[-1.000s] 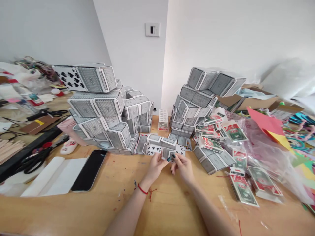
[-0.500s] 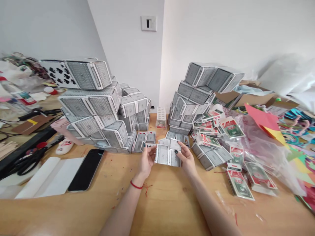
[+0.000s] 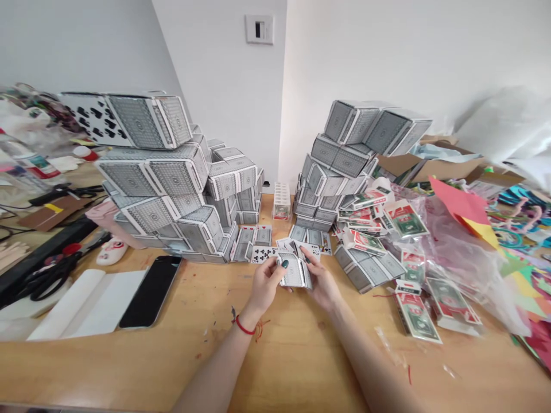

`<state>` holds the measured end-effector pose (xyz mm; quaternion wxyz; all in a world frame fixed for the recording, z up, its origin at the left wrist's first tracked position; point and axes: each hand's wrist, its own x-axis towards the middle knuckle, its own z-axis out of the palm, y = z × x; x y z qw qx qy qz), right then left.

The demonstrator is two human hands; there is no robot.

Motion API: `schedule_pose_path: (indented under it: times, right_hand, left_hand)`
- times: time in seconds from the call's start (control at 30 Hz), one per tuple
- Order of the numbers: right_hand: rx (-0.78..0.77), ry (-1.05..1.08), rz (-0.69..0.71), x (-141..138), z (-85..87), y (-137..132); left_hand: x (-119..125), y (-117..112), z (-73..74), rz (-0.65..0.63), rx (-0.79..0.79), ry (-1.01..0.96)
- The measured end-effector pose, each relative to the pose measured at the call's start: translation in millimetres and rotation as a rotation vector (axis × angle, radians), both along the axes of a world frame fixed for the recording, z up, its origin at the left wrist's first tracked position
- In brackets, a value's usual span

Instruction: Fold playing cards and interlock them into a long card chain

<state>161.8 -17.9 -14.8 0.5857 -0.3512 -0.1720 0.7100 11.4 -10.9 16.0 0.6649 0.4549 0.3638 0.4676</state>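
Centre of table: we see both hands meeting over a small block of playing cards (image 3: 295, 271), just above the wooden table (image 3: 275, 355).
Card block: grey patterned backs with white borders, cards joined into a boxy shape, tilted; one club-faced card (image 3: 263, 253) lies flat just to its left.
Left hand (image 3: 263, 285): fingers curled round the block's left edge, thumb on top (dark teal nail polish); closed on it. Red string bracelet (image 3: 243, 328) at the wrist.
Right hand (image 3: 323, 285): fingers wrapped on the block's right side, gripping it too.
Left stack (image 3: 167, 183): we count many bigger blocks of the same grey card backs piled up, top one showing clubs.
Right stack (image 3: 344, 166): same kind of blocks, leaning, by the wall.
Card packs (image 3: 415, 315): red and green boxes scattered right of the hands, near a clear plastic bag (image 3: 456, 252).
Phone (image 3: 151, 291): black, flat, left of the hands, beside white paper (image 3: 86, 304).
Scissors (image 3: 47, 278): far left edge.
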Motion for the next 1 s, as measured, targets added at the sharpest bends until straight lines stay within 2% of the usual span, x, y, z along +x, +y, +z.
schedule_pose_path:
  times: [0.2,0.47,0.57,0.7,0.77,0.87,1.0]
  right_hand:
    - [0.034,0.061,0.024,-2,-0.1,0]
    - [0.054,0.068,0.045,-7,2.5,-2]
    - [0.069,-0.027,-0.053,-7,5.6,-3]
    - [0.254,-0.255,-0.2,-2,14.4,-3]
    - [0.333,-0.337,-0.195,0,18.8,-2]
    - [0.358,-0.377,-0.191,1,23.0,-1]
    - [0.392,-0.355,-0.231,-1,28.2,-3]
  left_hand:
    - [5,-6,1.9,0.035,0.037,-0.005]
    - [8,-14,7.3,0.02,0.104,0.049]
    - [7,-16,9.9,0.074,0.157,0.137]
    - [4,-15,9.3,0.139,0.234,0.272]
    - [3,-14,6.9,0.197,0.283,0.337]
    - [2,-12,2.4,0.304,0.393,0.415]
    - [-1,-12,-1.8,0.321,0.6,0.541]
